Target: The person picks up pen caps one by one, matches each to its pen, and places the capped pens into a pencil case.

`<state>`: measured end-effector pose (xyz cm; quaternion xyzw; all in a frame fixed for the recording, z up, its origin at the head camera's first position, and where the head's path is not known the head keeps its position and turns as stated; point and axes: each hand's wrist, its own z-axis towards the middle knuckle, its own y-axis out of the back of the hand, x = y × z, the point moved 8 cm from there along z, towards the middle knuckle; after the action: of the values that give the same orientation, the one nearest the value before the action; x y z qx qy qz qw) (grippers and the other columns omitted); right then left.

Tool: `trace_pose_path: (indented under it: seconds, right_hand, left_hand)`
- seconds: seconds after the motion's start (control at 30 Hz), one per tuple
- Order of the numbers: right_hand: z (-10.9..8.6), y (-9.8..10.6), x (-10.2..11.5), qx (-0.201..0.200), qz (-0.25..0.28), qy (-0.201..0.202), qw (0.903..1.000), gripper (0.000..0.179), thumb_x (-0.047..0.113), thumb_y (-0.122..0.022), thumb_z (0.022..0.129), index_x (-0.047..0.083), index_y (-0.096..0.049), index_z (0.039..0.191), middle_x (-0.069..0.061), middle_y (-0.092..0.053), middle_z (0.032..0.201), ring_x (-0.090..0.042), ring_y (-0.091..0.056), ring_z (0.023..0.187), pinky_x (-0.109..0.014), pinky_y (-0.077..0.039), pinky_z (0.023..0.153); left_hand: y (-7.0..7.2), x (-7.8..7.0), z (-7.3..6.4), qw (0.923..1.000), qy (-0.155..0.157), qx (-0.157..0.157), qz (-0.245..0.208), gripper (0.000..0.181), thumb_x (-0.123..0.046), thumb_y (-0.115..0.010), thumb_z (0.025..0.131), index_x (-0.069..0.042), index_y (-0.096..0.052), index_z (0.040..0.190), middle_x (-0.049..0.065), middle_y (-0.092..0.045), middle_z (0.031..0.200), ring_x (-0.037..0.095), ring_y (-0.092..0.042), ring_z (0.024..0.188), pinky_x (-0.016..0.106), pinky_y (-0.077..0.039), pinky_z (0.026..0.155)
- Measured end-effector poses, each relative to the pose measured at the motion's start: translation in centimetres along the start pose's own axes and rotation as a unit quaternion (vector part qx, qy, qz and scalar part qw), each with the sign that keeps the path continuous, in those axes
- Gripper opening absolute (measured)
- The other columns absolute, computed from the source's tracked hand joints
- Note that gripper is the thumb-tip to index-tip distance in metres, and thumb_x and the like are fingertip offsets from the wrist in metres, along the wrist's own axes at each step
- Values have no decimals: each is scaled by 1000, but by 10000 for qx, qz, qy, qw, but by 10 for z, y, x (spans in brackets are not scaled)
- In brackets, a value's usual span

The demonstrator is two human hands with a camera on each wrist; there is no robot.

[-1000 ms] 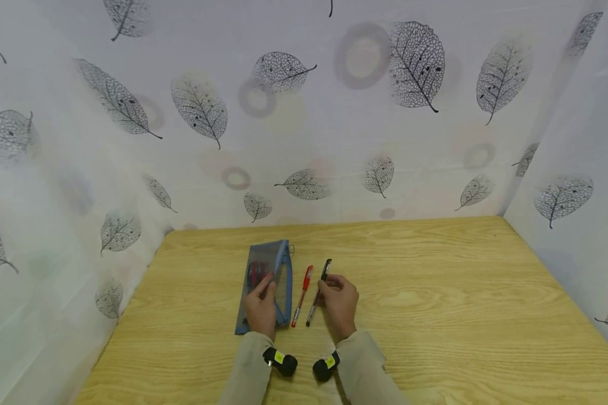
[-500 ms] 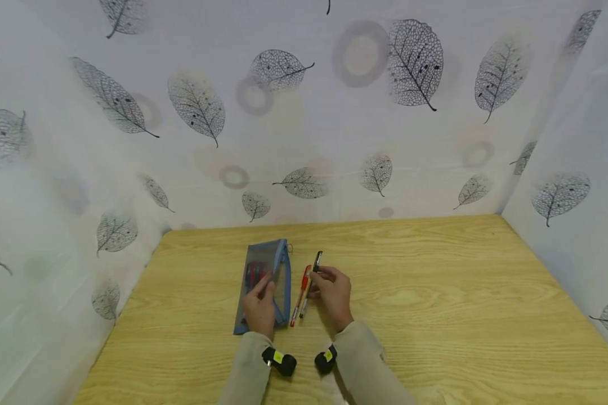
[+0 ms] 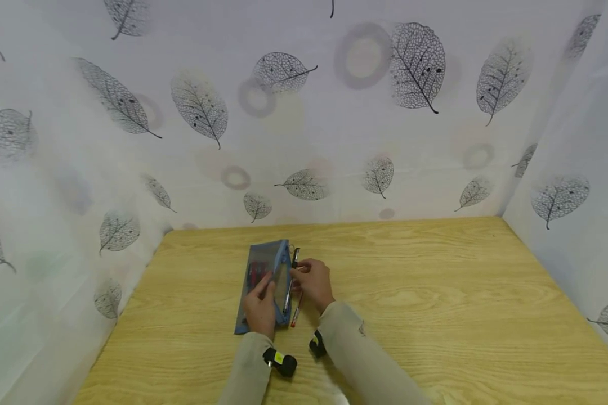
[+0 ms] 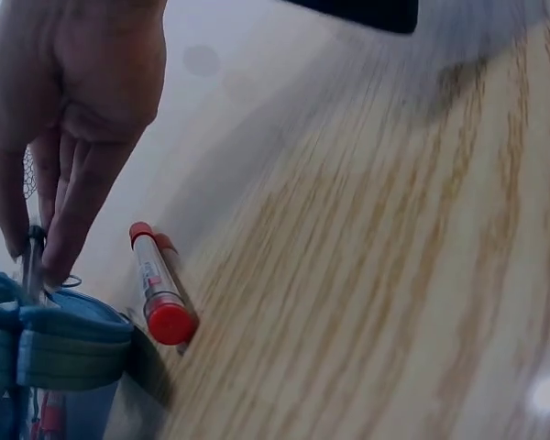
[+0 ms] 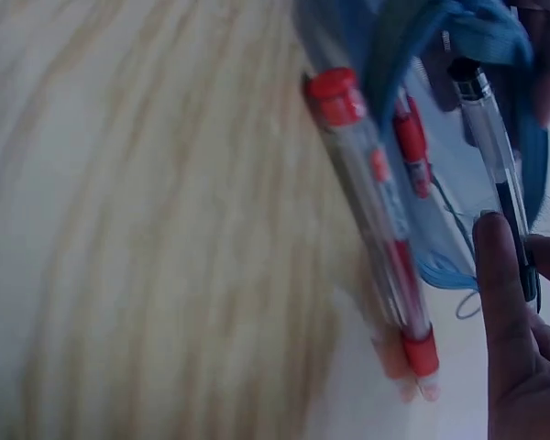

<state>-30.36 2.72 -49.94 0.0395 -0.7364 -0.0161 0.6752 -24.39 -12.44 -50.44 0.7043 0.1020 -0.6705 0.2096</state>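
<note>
My left hand (image 3: pixel 260 309) grips the mouth edge of a see-through pencil pouch (image 3: pixel 267 251) with blue trim, thumb and forefinger at the opening. My right hand (image 3: pixel 314 283) pinches a black gel pen (image 5: pixel 488 137) near its capped end. In the right wrist view the pen's other end is inside the pouch's open mouth. A red gel pen (image 5: pixel 385 211) lies on the table along the pouch's right side, partly behind my right hand in the head view. Inside the pouch are several pens, with a red pen (image 5: pixel 411 142) showing through the opening.
The wood-grain table (image 3: pixel 436 292) extends to the right and in front. A white leaf-print sheet (image 3: pixel 334 129) rises behind it and along both sides. Black wrist cameras (image 3: pixel 282 363) sit at both cuffs. A small ring (image 4: pixel 71 281) hangs at the pouch's far corner.
My right hand has carried the black gel pen leftward, over the red pen, to the pouch's mouth. My left hand has stayed in place on the pouch.
</note>
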Motion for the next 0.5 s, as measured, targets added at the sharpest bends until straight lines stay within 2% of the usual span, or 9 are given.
trace_pose_path:
  seconds: [0.13, 0.23, 0.3, 0.5]
  right_hand:
    - [0, -9, -2, 215, -398, 61, 9990, 28, 5, -69, 87, -11, -64, 109, -20, -68, 87, -24, -69, 64, -33, -57, 58]
    - [-1, -15, -3, 413, -565, 158, 9974, 30, 6, -68, 88, -12, -64, 111, -20, -69, 90, -25, -70, 68, -32, -57, 60]
    - [-2, -17, -4, 489, -503, 147, 9974, 31, 6, -68, 89, -12, -63, 113, -20, -69, 92, -25, -71, 69, -32, -57, 62]
    - [-3, -15, -6, 445, -118, 78, 9989, 31, 5, -66, 89, -11, -63, 115, -19, -67, 93, -28, -71, 70, -34, -58, 61]
  left_hand:
    - [0, -1, -1, 10000, -82, 40, -37, 28, -12, -59, 97, -12, -67, 123, 3, -62, 129, 23, -55, 121, 41, -47, 93]
    - [0, -2, -1, 9999, -137, 40, -7, 28, -13, -59, 97, -12, -67, 123, 3, -62, 128, 22, -57, 117, 36, -50, 86]
    - [0, -3, -1, 9998, -200, 23, 34, 27, -13, -59, 97, -12, -67, 123, 4, -63, 127, 22, -59, 116, 35, -50, 82]
    - [2, -3, -1, 9995, -270, -67, 154, 26, -12, -60, 96, -11, -69, 121, 7, -64, 125, 24, -59, 116, 42, -49, 87]
